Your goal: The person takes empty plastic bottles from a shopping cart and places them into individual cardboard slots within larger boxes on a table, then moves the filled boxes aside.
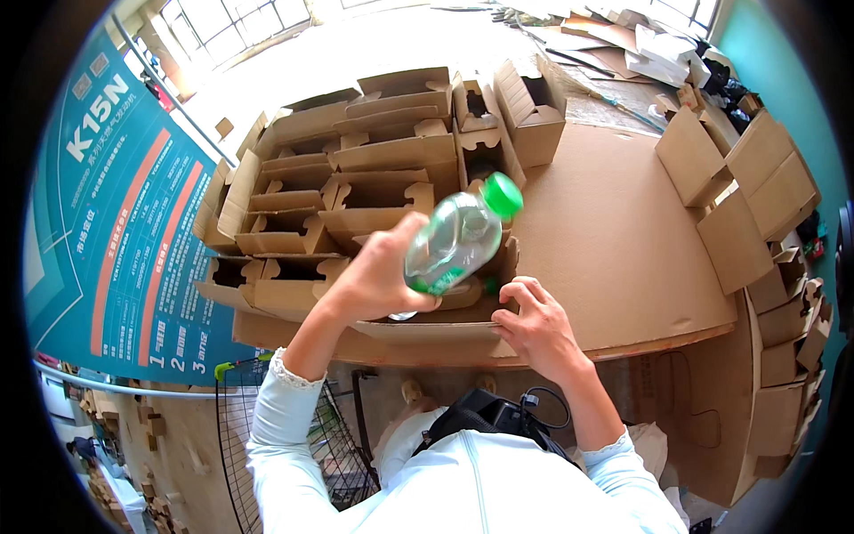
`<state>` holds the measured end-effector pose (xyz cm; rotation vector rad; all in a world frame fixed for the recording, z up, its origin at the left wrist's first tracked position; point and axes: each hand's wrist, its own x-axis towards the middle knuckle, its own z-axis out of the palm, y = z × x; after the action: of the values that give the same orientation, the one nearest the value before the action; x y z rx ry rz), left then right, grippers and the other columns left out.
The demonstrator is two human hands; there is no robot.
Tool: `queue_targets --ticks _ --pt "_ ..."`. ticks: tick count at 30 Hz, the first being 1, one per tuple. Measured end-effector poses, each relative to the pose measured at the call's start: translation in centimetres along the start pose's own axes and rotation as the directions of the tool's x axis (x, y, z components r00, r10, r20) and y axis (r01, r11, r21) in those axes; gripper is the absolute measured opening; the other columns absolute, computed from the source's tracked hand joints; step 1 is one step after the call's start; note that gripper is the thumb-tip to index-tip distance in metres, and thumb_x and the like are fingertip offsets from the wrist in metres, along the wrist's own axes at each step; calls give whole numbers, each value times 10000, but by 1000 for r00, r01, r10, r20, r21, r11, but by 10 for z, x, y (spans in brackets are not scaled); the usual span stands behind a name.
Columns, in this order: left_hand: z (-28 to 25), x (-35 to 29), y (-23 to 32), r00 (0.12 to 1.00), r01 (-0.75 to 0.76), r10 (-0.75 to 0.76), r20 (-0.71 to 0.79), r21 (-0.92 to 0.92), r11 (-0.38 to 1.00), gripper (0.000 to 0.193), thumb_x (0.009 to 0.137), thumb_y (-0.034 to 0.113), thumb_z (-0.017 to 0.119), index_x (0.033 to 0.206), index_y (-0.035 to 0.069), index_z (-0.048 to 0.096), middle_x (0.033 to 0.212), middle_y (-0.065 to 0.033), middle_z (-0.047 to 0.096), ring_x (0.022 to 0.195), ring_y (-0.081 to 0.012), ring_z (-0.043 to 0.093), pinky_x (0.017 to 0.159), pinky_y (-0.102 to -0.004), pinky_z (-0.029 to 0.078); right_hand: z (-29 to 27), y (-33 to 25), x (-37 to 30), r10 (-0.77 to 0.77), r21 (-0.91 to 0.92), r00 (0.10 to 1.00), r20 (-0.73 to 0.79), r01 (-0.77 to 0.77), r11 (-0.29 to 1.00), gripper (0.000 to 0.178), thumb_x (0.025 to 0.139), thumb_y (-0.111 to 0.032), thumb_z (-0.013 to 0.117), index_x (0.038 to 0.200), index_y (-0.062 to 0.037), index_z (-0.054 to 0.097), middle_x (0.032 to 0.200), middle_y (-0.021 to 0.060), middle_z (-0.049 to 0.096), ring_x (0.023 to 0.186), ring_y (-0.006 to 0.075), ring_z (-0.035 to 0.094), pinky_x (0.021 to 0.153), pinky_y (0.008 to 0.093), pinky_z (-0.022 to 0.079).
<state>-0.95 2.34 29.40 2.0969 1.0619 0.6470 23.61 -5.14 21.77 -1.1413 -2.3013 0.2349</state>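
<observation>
My left grip (378, 271), watched from my remote post, closes around a clear plastic bottle (455, 240), its green cap (503, 195) tilted to the upper right above the nearest carton (422, 332). My right grip (541, 327), fingers curled, rests at that carton's front right corner; I cannot tell whether it pinches the cardboard. Beyond stand rows of open-topped brown cartons (384, 158), packed side by side on the worktop (614, 240), where I see a flat brown surface to their right. A teal banner (102, 231) lines the left, a black wire cart (245, 436) stands below, and more cardboard boxes (776, 182) pile along the right.
</observation>
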Motion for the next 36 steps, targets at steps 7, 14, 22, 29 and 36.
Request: queue_targets --ticks 7,14,22,29,36 --pt "26 19 -51 714 0 -420 560 600 800 688 609 189 804 1160 -91 501 958 -295 643 946 -401 639 781 -442 532 9 2 -3 -12 18 999 -34 13 1000 130 691 -87 729 766 -49 629 1047 105 536 1143 300 534 955 403 504" --pt "10 14 -59 819 29 -171 549 257 966 463 840 196 735 1209 -29 567 1151 -191 657 1072 -302 645 932 -385 514 7 3 -1 0 1 1000 -24 0 1000 133 765 -105 732 846 -43 647 1091 111 559 1170 295 533 974 420 485" --pt "-115 87 31 898 -183 65 -435 -235 955 395 871 229 666 1164 -34 637 965 -155 721 863 -216 718 820 -295 581 -15 -99 74 -272 400 927 -260 359 843 363 825 -140 699 1154 -42 578 1103 90 595 1112 274 553 924 389 463" --pt "-188 87 13 652 -259 -145 -744 -398 880 298 869 166 679 1100 -18 640 1021 -189 709 939 -235 707 834 -307 590 15 -161 96 -222 659 888 -403 449 603 220 796 23 662 977 -34 550 911 97 558 833 275 549 741 376 477" --pt "-203 88 6 436 -246 -310 -845 -443 862 222 900 100 605 1082 -22 641 1010 -157 717 905 -204 710 770 -292 588 -17 -143 90 -138 663 823 -552 532 527 217 790 100 605 950 -16 516 910 110 552 846 282 539 707 367 472"
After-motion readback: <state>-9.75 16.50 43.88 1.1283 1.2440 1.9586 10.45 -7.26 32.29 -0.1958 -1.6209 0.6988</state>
